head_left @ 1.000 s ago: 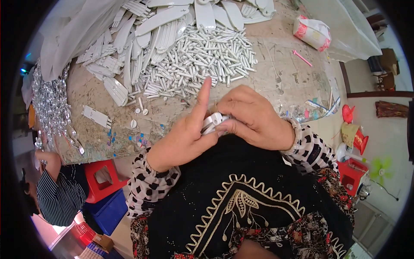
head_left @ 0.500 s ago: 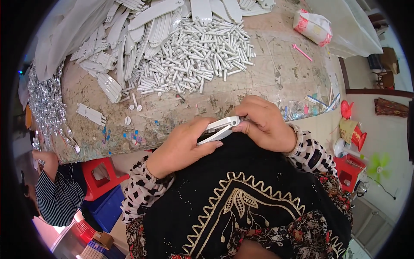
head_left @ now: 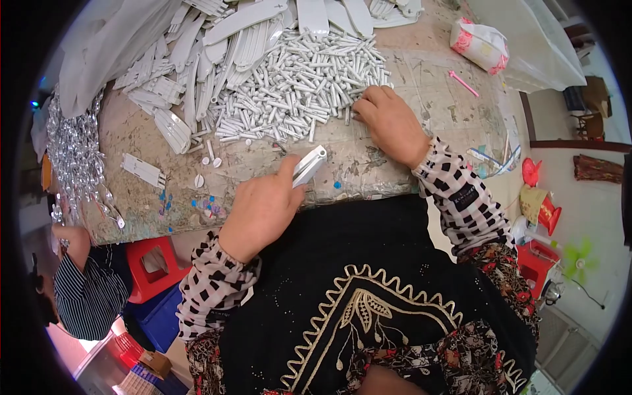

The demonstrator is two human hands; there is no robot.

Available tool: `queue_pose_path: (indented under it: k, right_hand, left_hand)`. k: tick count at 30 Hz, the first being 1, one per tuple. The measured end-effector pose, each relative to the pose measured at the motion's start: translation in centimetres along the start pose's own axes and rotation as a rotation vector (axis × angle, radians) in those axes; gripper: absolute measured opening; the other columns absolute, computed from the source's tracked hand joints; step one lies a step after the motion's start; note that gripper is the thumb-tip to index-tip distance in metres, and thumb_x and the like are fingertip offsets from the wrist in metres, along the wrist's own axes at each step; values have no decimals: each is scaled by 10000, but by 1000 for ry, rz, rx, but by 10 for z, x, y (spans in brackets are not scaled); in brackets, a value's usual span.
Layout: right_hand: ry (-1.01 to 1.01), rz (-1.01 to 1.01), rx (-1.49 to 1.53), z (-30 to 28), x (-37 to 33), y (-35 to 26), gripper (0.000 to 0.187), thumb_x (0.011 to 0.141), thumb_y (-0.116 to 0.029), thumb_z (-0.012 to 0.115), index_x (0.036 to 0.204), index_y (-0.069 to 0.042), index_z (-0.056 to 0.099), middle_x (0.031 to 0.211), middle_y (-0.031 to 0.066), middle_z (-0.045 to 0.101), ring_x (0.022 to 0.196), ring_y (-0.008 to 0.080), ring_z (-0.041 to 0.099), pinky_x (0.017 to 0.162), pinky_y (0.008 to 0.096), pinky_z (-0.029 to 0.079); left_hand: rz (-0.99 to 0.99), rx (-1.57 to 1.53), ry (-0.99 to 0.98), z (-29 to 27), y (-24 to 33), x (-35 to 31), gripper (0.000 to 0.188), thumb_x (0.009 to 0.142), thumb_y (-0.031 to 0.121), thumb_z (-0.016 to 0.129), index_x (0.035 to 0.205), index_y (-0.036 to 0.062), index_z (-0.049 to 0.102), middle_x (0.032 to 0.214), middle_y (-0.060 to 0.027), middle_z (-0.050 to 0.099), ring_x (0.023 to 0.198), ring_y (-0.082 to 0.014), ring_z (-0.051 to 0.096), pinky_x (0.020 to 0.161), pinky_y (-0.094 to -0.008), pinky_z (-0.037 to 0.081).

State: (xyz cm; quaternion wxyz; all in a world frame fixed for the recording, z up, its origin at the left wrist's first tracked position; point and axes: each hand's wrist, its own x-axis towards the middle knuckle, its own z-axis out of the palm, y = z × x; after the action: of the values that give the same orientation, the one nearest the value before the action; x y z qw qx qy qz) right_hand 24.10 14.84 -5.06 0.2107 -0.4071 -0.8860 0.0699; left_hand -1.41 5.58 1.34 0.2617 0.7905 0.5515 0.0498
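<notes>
My left hand (head_left: 262, 209) is closed round a white plastic hinged piece (head_left: 308, 166), two long arms meeting at a round pivot with a hole. The pivot end points up and right, over the table's near edge. At the right edge of a heap of short white pins (head_left: 296, 82), my right hand (head_left: 392, 125) has its fingers bent down and drawn together. Whether a pin sits between those fingertips is hidden. Long flat white plastic parts (head_left: 247, 23) are piled behind and left of the pins.
On the worn table (head_left: 408, 174) lie a flat white part (head_left: 143, 170), small white discs (head_left: 199, 180), a pink stick (head_left: 463, 83) and a tissue pack (head_left: 479, 45). Shiny silver strips (head_left: 79, 155) hang at the left. Another person's striped sleeve (head_left: 89, 293) is beside a red stool (head_left: 155, 266).
My right hand has let go of the hinged piece and reached forward to the pins. My left hand has moved slightly, tilting the piece upward; its two arms look closer together.
</notes>
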Motion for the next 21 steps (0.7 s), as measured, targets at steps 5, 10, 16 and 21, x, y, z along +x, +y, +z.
queue_pose_path:
  k: [5, 10, 16, 21]
  right_hand:
    - [102, 238, 500, -5, -5, -28, 278, 878, -49, 606, 1151, -17, 567, 861, 70, 599, 779, 206, 601, 689, 285, 481]
    - [14, 571, 1311, 19, -9, -60, 250, 900, -54, 631, 1138, 0, 580, 880, -4, 618, 756, 59, 567, 675, 196, 463]
    - [60, 499, 942, 22, -9, -67, 182, 879, -82, 672, 1030, 14, 639, 863, 19, 649, 766, 46, 567, 686, 215, 473]
    - [158, -6, 422, 21, -6, -70, 160, 816, -43, 685, 962, -3, 632, 813, 133, 624, 732, 265, 608, 667, 326, 493]
  left_hand:
    - [-10, 148, -78, 8, -4, 5, 369, 876, 205, 567, 1194, 53, 457, 711, -192, 635, 680, -393, 627, 626, -501, 485]
    - [-6, 142, -98, 6, -4, 11, 359, 868, 187, 569, 1182, 52, 459, 714, -190, 638, 681, -387, 630, 624, -501, 484]
    - [11, 136, -110, 7, -4, 16, 343, 865, 182, 567, 1164, 54, 457, 732, -187, 644, 698, -384, 634, 627, -497, 483]
    - [26, 142, -99, 6, -9, 12, 335, 863, 184, 567, 1152, 56, 455, 736, -188, 645, 701, -384, 634, 627, -496, 482]
